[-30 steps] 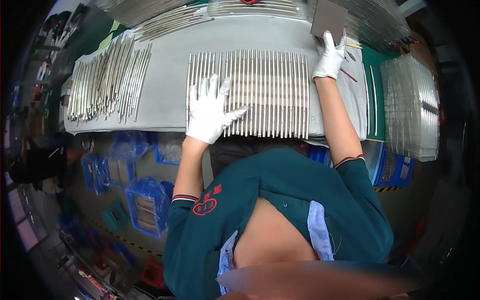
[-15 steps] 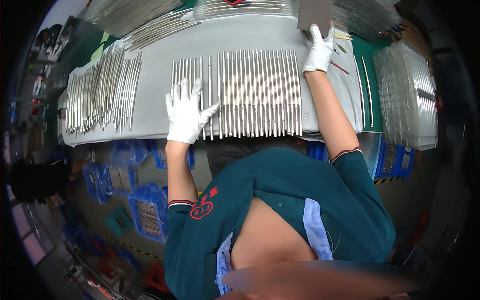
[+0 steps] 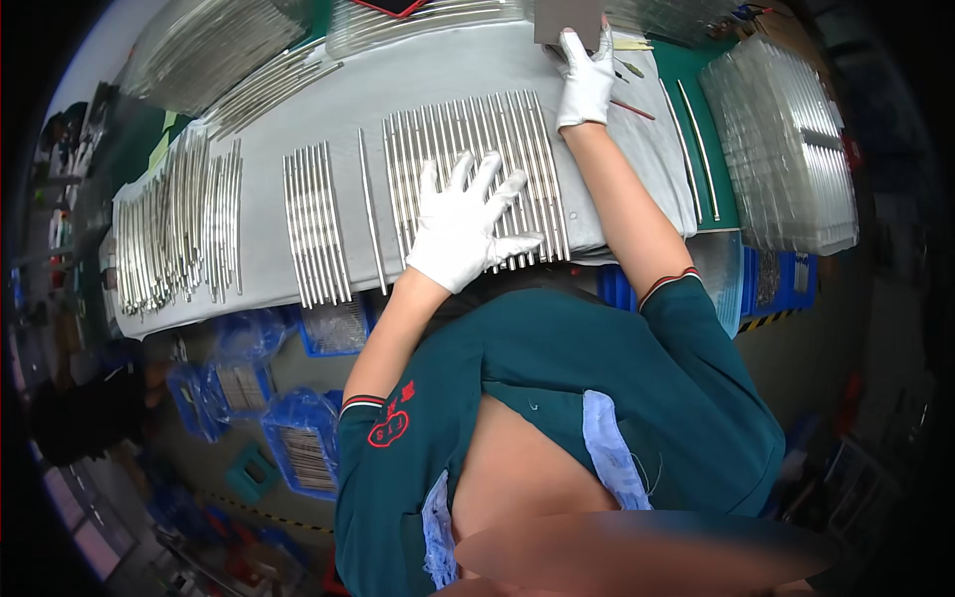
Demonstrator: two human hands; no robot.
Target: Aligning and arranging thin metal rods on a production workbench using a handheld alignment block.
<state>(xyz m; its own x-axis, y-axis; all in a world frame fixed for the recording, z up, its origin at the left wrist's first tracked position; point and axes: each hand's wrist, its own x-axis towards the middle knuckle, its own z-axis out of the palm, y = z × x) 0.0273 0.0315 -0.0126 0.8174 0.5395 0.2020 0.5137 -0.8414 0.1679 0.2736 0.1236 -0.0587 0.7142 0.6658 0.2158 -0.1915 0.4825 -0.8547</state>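
Note:
My left hand (image 3: 460, 231), in a white glove, lies over a wide row of slim metal rods (image 3: 423, 129), its fingers spread. The palm covers part of the row, and whether it presses on the rods I cannot tell. A single rod (image 3: 370, 204) lies apart to the left, beside a smaller group of rods (image 3: 314, 224). At the far side of the cloth, my gloved right hand (image 3: 587, 88) grips the near edge of a flat grey-brown rectangular piece (image 3: 567, 22). Its far end is cut off by the picture's edge.
More rods (image 3: 164, 239) are heaped on the left of the grey cloth (image 3: 269, 129). Clear plastic trays (image 3: 781, 149) stand stacked on the right, with others at the back. A thin red-handled tool (image 3: 633, 109) lies near my right hand. Blue crates (image 3: 298, 443) sit below the table.
My left hand has moved right, from the smaller group of rods onto the wide row. My right hand still holds the grey-brown piece. The whole view has shifted and tilted slightly.

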